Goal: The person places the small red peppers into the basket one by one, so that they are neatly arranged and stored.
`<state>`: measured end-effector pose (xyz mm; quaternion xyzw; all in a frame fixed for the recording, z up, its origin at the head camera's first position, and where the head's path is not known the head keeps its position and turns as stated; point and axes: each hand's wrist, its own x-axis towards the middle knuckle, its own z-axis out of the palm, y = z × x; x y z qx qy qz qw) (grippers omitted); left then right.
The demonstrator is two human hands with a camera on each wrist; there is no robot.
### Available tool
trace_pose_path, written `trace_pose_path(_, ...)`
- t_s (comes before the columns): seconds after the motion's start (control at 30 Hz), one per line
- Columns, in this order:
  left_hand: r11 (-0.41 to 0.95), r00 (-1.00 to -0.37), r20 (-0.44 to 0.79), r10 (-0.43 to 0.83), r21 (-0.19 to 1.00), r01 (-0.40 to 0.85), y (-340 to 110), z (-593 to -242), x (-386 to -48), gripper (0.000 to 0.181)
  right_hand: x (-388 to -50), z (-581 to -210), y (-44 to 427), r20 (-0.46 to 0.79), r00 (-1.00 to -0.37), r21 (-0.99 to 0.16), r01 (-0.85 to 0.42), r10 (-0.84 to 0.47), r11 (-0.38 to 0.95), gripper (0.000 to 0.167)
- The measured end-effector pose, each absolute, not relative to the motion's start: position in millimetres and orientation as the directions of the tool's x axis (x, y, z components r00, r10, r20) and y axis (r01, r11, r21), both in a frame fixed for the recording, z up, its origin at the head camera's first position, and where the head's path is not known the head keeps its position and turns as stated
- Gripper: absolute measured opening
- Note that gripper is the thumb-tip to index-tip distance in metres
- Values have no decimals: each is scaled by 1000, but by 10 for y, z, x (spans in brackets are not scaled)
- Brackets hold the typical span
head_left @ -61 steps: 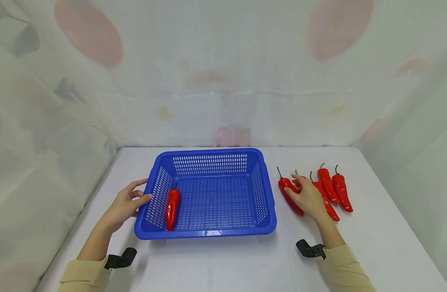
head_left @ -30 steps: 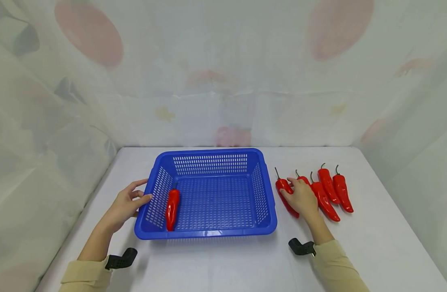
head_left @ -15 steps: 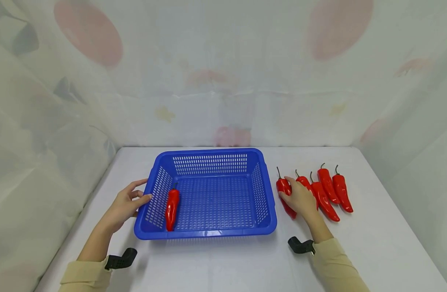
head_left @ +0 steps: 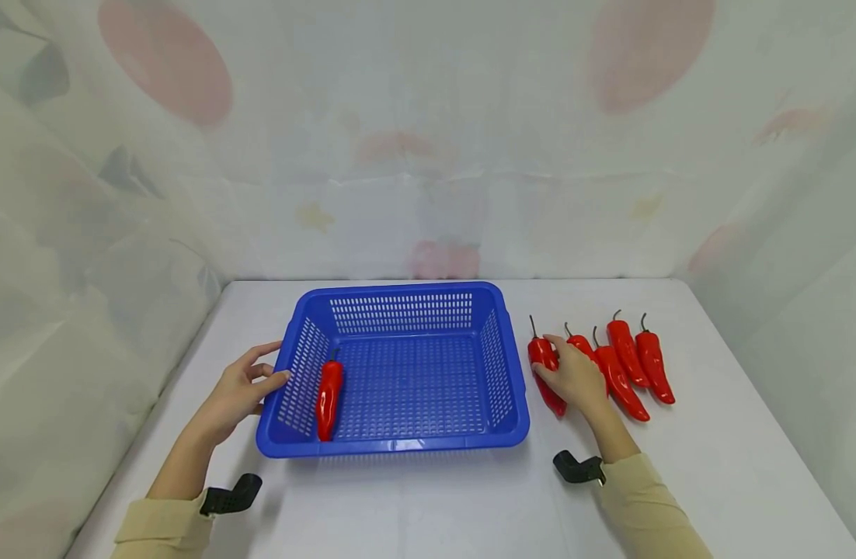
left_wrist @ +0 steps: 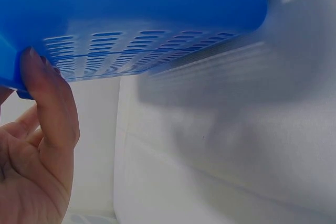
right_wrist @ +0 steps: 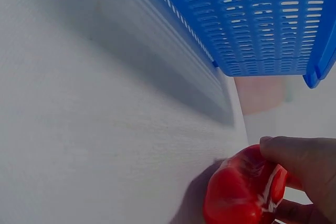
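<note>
My left hand grips the left rim of a blue plastic basket, with the thumb on the rim. In the left wrist view the thumb lies against the basket's side. One red chili pepper lies in the basket along its left wall. Right of the basket, my right hand pinches another red chili pepper between thumb and fingers, its dark stem pointing away from me. The right wrist view shows this pepper close up, at the table surface; its far end is hidden.
Several more red chili peppers lie side by side on the white table, right of my right hand. Patterned white cloth hangs behind the table and at both sides. A black wrist camera sits on each forearm.
My right hand has moved slightly left onto the nearest chili pepper and taken hold of it. That pepper's lower end has swung left, so it lies straighter. The left hand has stayed still.
</note>
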<state>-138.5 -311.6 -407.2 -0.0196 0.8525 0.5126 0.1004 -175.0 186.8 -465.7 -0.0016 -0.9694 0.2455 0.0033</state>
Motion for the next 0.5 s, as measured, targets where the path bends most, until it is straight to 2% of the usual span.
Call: trace_pose_path(0.5,472,-979,-192,67,870,-138,-3114,-4065,-1375,68,-1798,-4519,1862,32,-999,-497,-22,-7,868,63)
